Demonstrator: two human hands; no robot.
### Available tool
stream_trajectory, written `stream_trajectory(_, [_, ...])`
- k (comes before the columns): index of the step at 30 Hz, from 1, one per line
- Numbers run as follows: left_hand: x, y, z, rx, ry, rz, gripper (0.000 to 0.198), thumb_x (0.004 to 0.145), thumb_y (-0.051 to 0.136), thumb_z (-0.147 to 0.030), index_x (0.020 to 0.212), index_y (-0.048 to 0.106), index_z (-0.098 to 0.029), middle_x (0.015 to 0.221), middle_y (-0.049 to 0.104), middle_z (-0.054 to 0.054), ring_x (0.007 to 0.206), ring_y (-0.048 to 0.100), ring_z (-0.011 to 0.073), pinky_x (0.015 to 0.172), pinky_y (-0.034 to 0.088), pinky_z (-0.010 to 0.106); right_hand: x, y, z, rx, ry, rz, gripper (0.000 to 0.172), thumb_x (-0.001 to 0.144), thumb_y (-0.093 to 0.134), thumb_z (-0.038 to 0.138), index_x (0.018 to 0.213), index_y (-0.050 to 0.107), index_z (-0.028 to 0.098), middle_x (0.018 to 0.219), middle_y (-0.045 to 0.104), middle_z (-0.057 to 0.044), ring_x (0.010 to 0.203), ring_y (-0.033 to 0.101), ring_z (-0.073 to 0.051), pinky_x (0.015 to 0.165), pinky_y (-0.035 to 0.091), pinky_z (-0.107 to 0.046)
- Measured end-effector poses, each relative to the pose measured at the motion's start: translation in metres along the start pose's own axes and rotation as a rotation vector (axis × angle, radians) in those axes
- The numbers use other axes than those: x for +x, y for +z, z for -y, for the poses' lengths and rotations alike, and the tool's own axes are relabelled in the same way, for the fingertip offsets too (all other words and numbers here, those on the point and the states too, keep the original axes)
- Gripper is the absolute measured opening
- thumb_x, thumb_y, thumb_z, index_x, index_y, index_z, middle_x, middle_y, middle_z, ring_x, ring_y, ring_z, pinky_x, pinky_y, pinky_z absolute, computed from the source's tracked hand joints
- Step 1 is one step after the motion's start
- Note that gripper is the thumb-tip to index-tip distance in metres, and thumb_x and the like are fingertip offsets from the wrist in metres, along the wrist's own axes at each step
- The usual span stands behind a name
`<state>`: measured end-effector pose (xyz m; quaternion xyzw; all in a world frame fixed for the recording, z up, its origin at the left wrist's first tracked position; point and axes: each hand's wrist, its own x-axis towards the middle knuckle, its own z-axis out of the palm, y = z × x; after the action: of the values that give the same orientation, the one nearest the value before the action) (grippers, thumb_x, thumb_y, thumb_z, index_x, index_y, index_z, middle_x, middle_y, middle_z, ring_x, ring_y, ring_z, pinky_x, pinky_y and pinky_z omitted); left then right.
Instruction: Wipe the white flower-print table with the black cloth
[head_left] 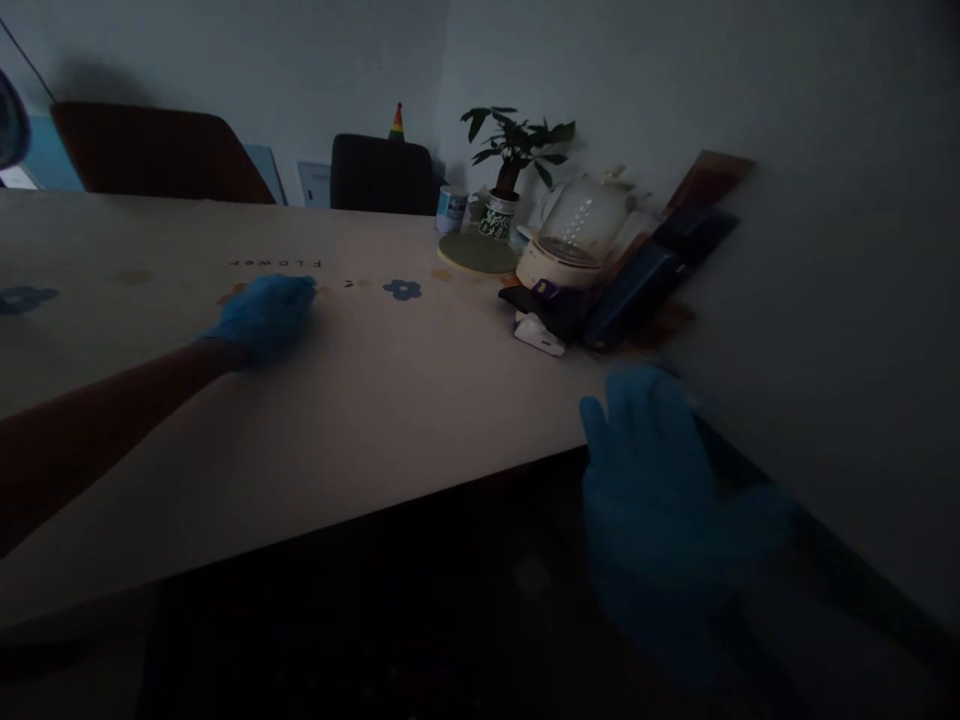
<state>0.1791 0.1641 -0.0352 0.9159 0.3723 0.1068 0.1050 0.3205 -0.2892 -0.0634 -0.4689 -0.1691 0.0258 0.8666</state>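
Observation:
My left hand (268, 312), in a blue glove, rests on the white tabletop (420, 390) beside the printed word "FLOWER". Its fingers are curled closed, and whatever they may hold is hidden. Off the table's right front edge is my right hand (660, 500), also in a blue glove and slightly blurred. Its fingers and thumb are spread apart with nothing in them. The nearest thing to it on the table is a small white object (538, 334).
By the right wall stand a glass kettle (585, 220), a potted plant (507, 170), a round mat (477, 254), a can (451, 208) and a leaning dark blue object (637, 290). Behind the table are a brown chair (157, 155) and a dark chair (381, 175).

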Motion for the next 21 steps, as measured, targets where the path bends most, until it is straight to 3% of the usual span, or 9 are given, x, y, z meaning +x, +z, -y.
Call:
stream_trajectory(4, [-0.030,0.014,-0.099,-0.029,0.388,0.068,0.061,0.126,0.039,-0.031,0.175,0.073,-0.020,0.179,0.074,0.009,0.155,0.068,0.0288,0.143,0.046,0.047,-0.002,-0.006,-0.005,-0.073,-0.035,-0.027,0.076,0.119,0.044,0.084,0.156,0.090,0.034,0.192,0.059,-0.005,0.192,0.035,-0.040,0.155,0.033,-0.079])
stream_trajectory(8, [-0.059,0.040,-0.191,0.038,0.713,0.229,0.053,0.126,0.056,-0.030,0.173,0.079,-0.030,0.182,0.071,0.012,0.155,0.072,0.0379,0.131,0.059,0.052,-0.006,-0.016,-0.006,-0.102,-0.082,-0.053,0.084,0.116,0.040,0.092,0.156,0.090,0.037,0.189,0.063,-0.003,0.188,0.045,-0.041,0.153,0.036,-0.079])
stream_trajectory(12, [-0.082,0.065,-0.262,0.063,1.016,0.175,0.056,0.130,0.046,-0.028,0.178,0.074,-0.026,0.171,0.074,0.021,0.148,0.075,0.0425,0.114,0.065,0.054,-0.010,-0.029,0.001,-0.067,-0.056,-0.086,0.082,0.112,0.053,0.089,0.163,0.087,0.034,0.192,0.060,-0.006,0.192,0.036,-0.042,0.153,0.035,-0.079])
stream_trajectory(16, [-0.101,0.090,-0.300,0.038,1.084,0.159,0.051,0.127,0.043,-0.020,0.155,0.084,-0.013,0.157,0.078,0.027,0.134,0.081,0.0399,0.106,0.068,0.052,-0.011,-0.042,0.009,-0.114,0.009,-0.174,0.083,0.106,0.052,0.085,0.170,0.084,0.043,0.191,0.060,-0.002,0.192,0.033,-0.043,0.143,0.051,-0.082])
stream_trajectory(18, [-0.107,0.101,-0.303,0.013,1.078,0.160,0.045,0.123,0.051,-0.020,0.154,0.083,-0.011,0.163,0.076,0.027,0.134,0.081,0.0385,0.109,0.069,0.051,-0.011,-0.049,0.012,-0.227,0.038,-0.169,0.086,0.106,0.044,0.088,0.169,0.084,0.046,0.191,0.061,0.001,0.190,0.037,-0.044,0.142,0.051,-0.083])
stream_trajectory(21, [-0.106,0.109,-0.290,-0.008,1.055,0.137,0.054,0.124,0.051,-0.022,0.172,0.072,-0.010,0.181,0.066,0.027,0.149,0.077,0.0387,0.121,0.066,0.051,-0.013,-0.053,0.010,-0.314,0.090,-0.173,0.076,0.111,0.047,0.083,0.168,0.083,0.049,0.189,0.063,0.002,0.187,0.044,-0.043,0.144,0.050,-0.081])
